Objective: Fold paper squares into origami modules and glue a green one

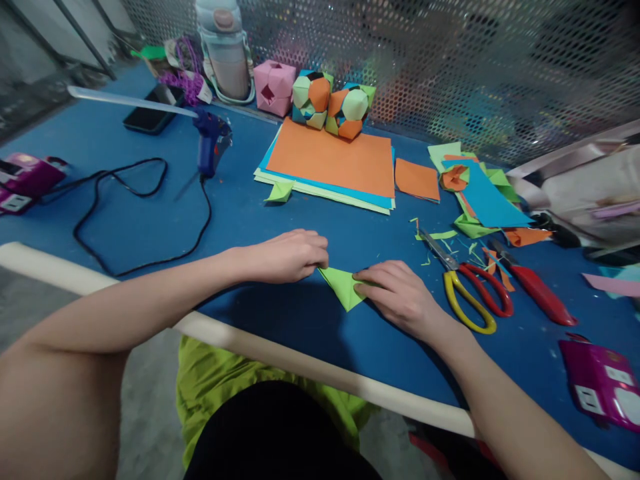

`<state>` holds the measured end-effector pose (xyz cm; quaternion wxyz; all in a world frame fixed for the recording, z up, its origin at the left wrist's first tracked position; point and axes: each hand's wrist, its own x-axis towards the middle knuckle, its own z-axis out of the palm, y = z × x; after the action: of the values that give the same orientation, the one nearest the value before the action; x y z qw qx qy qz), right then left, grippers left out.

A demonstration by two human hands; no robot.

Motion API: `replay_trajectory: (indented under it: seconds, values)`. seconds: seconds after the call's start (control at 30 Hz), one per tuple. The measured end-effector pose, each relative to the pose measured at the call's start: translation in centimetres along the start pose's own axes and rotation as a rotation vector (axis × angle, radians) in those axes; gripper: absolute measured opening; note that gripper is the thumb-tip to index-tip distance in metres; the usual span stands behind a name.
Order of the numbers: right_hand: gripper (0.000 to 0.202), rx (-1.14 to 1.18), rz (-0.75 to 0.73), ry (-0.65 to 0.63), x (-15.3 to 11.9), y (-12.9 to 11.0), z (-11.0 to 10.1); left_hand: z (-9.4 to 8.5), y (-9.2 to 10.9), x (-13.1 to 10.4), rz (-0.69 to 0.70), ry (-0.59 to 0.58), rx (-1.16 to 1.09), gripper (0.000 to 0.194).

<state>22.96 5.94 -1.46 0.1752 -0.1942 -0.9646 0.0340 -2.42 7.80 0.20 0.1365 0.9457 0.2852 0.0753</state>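
A green paper folded to a triangle (pixel 344 288) lies on the blue table between my two hands, its point toward me. My left hand (pixel 299 256) has its fingers curled closed at the triangle's left corner, pinching or pressing it. The fingers of my right hand (pixel 399 295) are bent close together and press on the right corner; the fingertips rest on the paper. Beyond the hands lies a stack of orange, blue and pale green sheets (pixel 330 163), with a small folded green piece (pixel 279 193) at its front left corner.
Scissors (pixel 467 283) and a red-handled cutter (pixel 540 287) lie at the right among paper scraps. A glue gun (pixel 210 143) with its black cord stands at the left. Folded paper balls (pixel 350 110), a pink paper cube (pixel 275 88) and a bottle (pixel 225 57) line the mesh back wall.
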Motion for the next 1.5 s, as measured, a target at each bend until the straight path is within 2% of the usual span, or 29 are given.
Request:
replay_trajectory:
  seconds: [0.33, 0.5, 0.6, 0.67, 0.8, 0.9, 1.13, 1.33, 1.5]
  values:
    - [0.021, -0.052, -0.009, -0.007, -0.1, 0.0, 0.0, -0.1, -0.1, 0.0, 0.014, -0.007, 0.091, 0.019]
    - [0.021, -0.065, -0.011, -0.02, -0.2, 0.1, 0.1, 0.2, 2.8, -0.1, 0.053, 0.066, 0.1, 0.02]
    - [0.022, -0.066, -0.009, -0.034, -0.3, 0.1, 0.1, 1.4, 4.7, -0.1, 0.126, 0.126, 0.127, 0.027]
    - [0.023, -0.069, -0.003, -0.041, -0.3, 0.1, 0.1, 2.3, 5.3, 0.0, 0.159, 0.156, 0.173, 0.027]
    - [0.023, -0.079, -0.014, -0.031, -0.2, 0.1, 0.0, 3.8, 5.1, 0.1, 0.148, 0.215, 0.212, 0.025]
    - [0.023, -0.089, -0.017, -0.027, -0.2, 0.0, -0.1, 4.2, 4.8, 0.2, 0.143, 0.215, 0.206, 0.025]
    - [0.024, -0.079, -0.013, -0.026, -0.2, 0.0, 0.0, 3.8, 5.0, 0.1, 0.155, 0.192, 0.152, 0.026]
    - [0.024, -0.097, -0.01, -0.033, -0.2, 0.0, 0.0, 3.7, 5.0, 0.1, 0.185, 0.169, 0.195, 0.023]
    - [0.026, -0.087, -0.013, -0.039, -0.1, -0.1, -0.1, 3.5, 5.8, 0.1, 0.181, 0.174, 0.197, 0.022]
